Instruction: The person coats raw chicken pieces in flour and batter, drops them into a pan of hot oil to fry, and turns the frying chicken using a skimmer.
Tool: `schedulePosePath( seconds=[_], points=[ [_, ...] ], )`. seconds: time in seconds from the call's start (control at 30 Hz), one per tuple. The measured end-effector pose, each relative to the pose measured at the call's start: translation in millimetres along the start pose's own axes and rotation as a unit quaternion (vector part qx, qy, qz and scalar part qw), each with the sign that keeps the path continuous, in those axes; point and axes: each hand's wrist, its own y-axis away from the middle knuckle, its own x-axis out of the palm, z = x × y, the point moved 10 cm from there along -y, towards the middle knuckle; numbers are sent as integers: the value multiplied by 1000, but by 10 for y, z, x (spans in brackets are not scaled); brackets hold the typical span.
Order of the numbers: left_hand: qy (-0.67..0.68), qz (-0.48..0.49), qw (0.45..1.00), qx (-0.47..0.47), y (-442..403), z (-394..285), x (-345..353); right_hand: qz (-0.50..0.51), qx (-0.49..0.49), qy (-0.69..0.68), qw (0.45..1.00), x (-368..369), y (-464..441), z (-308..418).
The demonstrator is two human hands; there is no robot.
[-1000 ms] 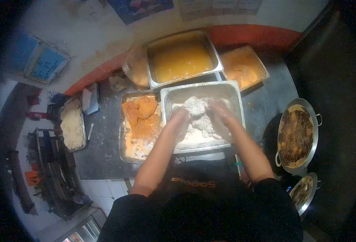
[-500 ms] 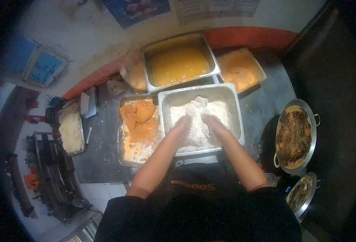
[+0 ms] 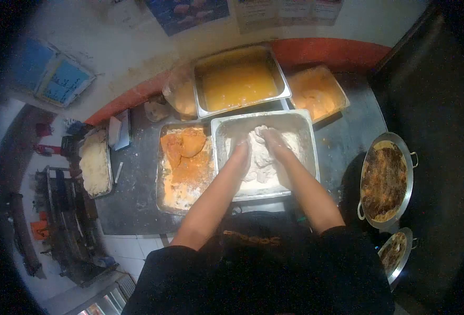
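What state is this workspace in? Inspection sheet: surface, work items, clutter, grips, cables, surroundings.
Surface: dark tabletop, pale specks scattered.
Work items: rectangular metal pan holding white powder and white-coated pieces; left of it, shallow tray with orange-coated pieces; behind, tub of yellow liquid.
Clutter: thin white stick beside a pale crumbly mass.
Grips: left grip and right grip inside the metal pan, flanking the white-coated pieces; finger closure unclear.
Cables: nothing seen.
Surroundings: red wall band behind; large round pan at right; pale floor tiles.
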Motion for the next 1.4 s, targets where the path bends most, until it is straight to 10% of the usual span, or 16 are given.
schedulePosePath(
  seconds=[0.23,0.3,0.4,0.5,0.6,0.77,0.93,1.07,1.33,1.4],
  points=[
    [-174,3,984,-23,192,-145,-340,-33,-59,-33,997,-708,441,-296],
    [-593,-53,798,94,-247,-52,-890,14,28,106,994,-615,356,-625],
    [-327,73,942,-32,-139,393,-644,52,100,89,990,-214,568,-569],
    [-116,26,972,-201,212,478,-362,83,31,1,996,-15,445,-647],
    [-112,18,981,-155,338,292,-193,68,74,-187,977,106,735,-156],
    [-263,-7,961,-85,531,-55,-200,24,143,-102,984,-236,972,208],
    [-308,-145,940,-21,400,-287,-309,-51,27,-135,989,-518,326,-62],
    [-173,-64,983,20,-253,-20,-456,-86,-56,65,993,-296,-668,-869],
    [-125,13,980,-155,175,-24,-250,15,105,-207,973,-203,483,-163],
    [-166,79,976,-116,-19,37,-342,65,57,9,996,-371,807,191]
  ],
)
